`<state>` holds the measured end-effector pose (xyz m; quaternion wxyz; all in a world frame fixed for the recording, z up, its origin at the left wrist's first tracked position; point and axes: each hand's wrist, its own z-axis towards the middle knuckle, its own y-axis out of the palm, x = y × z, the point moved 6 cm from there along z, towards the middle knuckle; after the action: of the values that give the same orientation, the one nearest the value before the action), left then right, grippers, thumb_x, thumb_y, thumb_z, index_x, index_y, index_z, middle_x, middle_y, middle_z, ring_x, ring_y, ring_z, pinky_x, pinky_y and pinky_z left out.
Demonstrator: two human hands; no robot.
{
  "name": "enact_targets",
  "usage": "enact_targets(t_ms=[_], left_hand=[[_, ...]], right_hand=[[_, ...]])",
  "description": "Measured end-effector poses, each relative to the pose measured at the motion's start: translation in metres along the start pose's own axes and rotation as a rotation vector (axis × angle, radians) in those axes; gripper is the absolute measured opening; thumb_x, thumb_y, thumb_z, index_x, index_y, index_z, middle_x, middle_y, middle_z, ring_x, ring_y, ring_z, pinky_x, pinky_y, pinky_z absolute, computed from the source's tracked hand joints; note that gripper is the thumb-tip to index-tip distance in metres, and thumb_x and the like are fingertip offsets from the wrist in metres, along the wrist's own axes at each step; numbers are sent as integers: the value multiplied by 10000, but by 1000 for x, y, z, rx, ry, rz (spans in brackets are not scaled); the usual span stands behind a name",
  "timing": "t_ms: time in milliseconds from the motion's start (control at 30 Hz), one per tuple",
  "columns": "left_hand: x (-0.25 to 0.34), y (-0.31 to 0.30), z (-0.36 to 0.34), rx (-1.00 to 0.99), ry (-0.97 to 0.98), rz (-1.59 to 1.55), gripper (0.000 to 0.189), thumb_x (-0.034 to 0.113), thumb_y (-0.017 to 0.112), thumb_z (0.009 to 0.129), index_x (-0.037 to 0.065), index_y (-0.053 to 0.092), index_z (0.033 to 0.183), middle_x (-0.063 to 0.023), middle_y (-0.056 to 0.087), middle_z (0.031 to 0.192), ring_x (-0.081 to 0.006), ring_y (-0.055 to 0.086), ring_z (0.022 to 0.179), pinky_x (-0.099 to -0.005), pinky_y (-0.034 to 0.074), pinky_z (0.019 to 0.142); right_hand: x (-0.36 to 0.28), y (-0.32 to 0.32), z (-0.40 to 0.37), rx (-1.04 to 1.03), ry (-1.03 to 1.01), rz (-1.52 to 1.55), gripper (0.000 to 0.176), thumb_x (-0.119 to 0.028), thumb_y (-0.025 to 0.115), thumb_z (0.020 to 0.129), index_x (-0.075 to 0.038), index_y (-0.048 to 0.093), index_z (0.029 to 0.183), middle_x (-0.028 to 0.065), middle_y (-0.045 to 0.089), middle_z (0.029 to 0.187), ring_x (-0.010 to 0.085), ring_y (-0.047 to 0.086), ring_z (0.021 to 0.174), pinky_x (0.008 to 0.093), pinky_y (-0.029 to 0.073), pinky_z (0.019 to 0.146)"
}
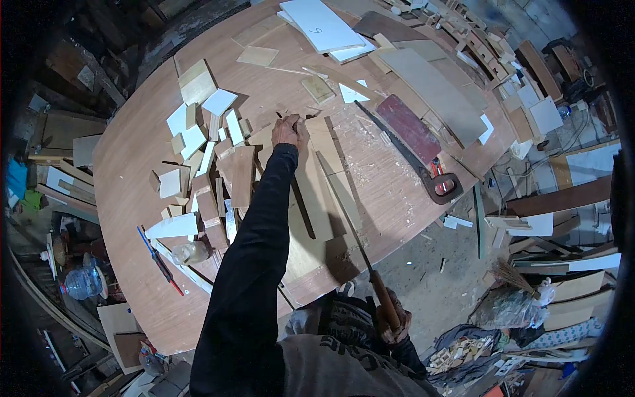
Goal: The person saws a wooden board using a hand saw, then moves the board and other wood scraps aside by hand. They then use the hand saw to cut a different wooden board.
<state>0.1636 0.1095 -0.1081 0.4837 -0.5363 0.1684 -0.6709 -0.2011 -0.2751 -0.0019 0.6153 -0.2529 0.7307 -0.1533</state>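
My left hand (289,130) reaches to the middle of the table, its fingers curled down on the far end of a light wooden board (311,192); what lies under the fingers is hidden. A dark narrow strip (302,212) lies on the board beside my forearm. Near my body, beyond the table's front edge, my right hand (396,319) is wrapped round the wooden handle of a long tapering blade (347,215). The blade slants up and left over the board, its tip near the board's middle.
Wood offcuts (243,175) and white pieces (219,102) crowd the table's left half. A jar (190,253) stands at the front left. A black handsaw (411,159) lies right, beside a dark red block (408,127). White panels (317,26) lie at the back.
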Motion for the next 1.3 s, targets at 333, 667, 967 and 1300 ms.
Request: enact_targets(t_ms=[333, 667, 967, 1300], left_hand=[[0, 0, -1, 10, -110, 22, 70, 130, 569, 841, 106, 626, 874, -134, 619, 858, -341, 590, 822, -443, 482, 721], [8, -13, -4, 4, -126, 103, 268, 45, 616, 723, 109, 608, 983, -147, 611, 843, -353, 587, 816, -419, 478, 717], [-68, 54, -8, 108, -347, -532, 214, -11, 546, 764, 32, 591, 969, -227, 585, 824, -403, 580, 816, -468, 464, 691], [30, -43, -31, -11, 13, 36, 91, 53, 540, 826, 51, 581, 907, -184, 638, 819, -358, 590, 859, -454, 435, 762]], right_hand=[[-33, -16, 1, 42, -70, 83, 452, -171, 628, 832, -14, 580, 1254, 124, 701, 931, 231, 699, 722, 318, 531, 675], [5, -7, 4, 149, 54, 242, 606, -388, 637, 870, 32, 520, 1291, 160, 678, 1036, 253, 684, 850, 301, 521, 773], [5, 39, 126, 216, -450, -472, 558, -161, 626, 852, -27, 472, 1372, 221, 661, 1040, 351, 677, 832, 414, 556, 740], [-7, 72, 171, 119, -417, -662, 785, -324, 598, 812, -20, 301, 1472, 249, 607, 1174, 426, 584, 1070, 526, 422, 971]])
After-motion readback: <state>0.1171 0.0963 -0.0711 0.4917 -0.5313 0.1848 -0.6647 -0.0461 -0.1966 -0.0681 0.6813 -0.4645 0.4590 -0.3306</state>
